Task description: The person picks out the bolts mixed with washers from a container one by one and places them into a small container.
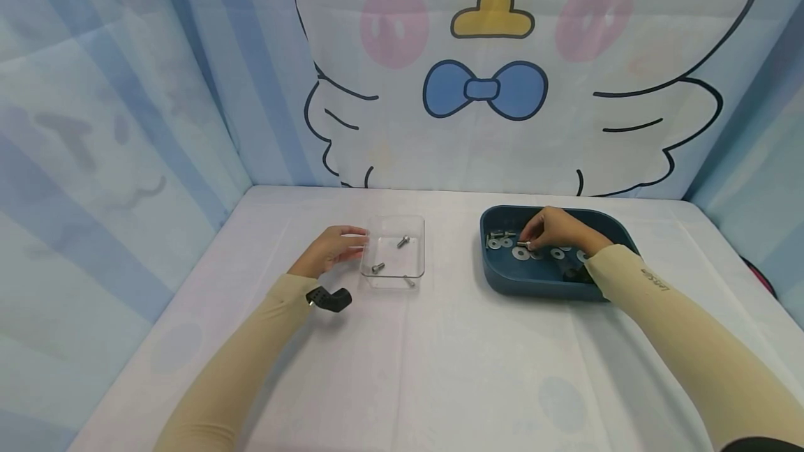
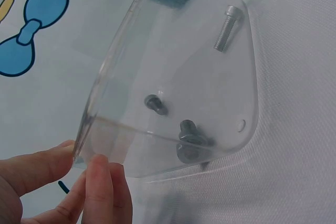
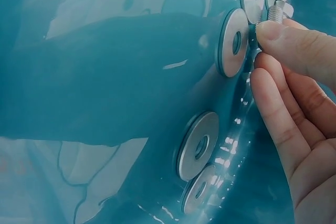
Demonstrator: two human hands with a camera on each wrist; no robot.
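A clear plastic box (image 1: pixel 392 272) stands left of centre, holding a few metal bolts, among them a socket-head bolt (image 2: pixel 227 29). My left hand (image 1: pixel 331 251) is at its left side, and the fingertips (image 2: pixel 98 169) touch the wall near a corner with the fingers fairly straight. On the right, my right hand (image 1: pixel 555 229) reaches into a dark blue tray (image 1: pixel 527 286). Its thumb and fingers pinch a silver bolt (image 3: pixel 275 13) close to other bolts. Flat metal washers (image 3: pixel 198 146) lie in the tray around this hand.
More bolts and washers (image 1: pixel 495 244) gather at the tray's left end. White cloth (image 1: pixel 402 375) covers the table. A printed curtain (image 1: pixel 484 152) hangs along the back edge, with blue fabric walls on both sides.
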